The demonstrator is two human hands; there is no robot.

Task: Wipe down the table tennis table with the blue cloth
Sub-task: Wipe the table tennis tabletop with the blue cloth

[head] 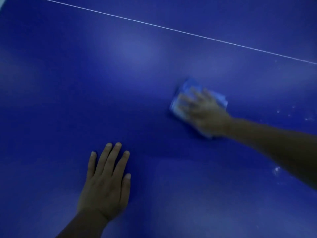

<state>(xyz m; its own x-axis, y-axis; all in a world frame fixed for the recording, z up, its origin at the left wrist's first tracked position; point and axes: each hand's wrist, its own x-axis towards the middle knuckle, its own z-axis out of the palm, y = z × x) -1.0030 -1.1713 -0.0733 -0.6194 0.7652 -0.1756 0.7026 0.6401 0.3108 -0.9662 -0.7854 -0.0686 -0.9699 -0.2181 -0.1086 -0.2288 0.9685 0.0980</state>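
Blue cloth point(193, 86), soft and crumpled into an uneven pad, lies flat on the table under the right hand point(205, 112), which is well out from the person and right of the picture's middle. That hand's fingers point(195, 97) are spread and laid out fairly straight over the fabric, pressing it to the surface rather than bunching it up; the whole hand is smeared with blur, so the thumb's exact lie cannot be told. Paler cloth edges show past the fingertips, along the far side, and beneath the heel of the palm. From the wrist a bare forearm runs off toward the right edge. The left hand point(104, 186) sits nearer the person, left of centre, palm down on the table with four fingers point(116, 157) straight and close together and the thumb tucked alongside, holding nothing. Its bare forearm leaves by the bottom edge. Two hands and one cloth are in view. The table tennis table point(68, 83) fills the frame, a smooth, hard, deep-blue top with a dull sheen where light falls on it. One thin white line point(171, 29) crosses its far part on a slant. Several small whitish specks point(277, 170) dot the surface near the right forearm.
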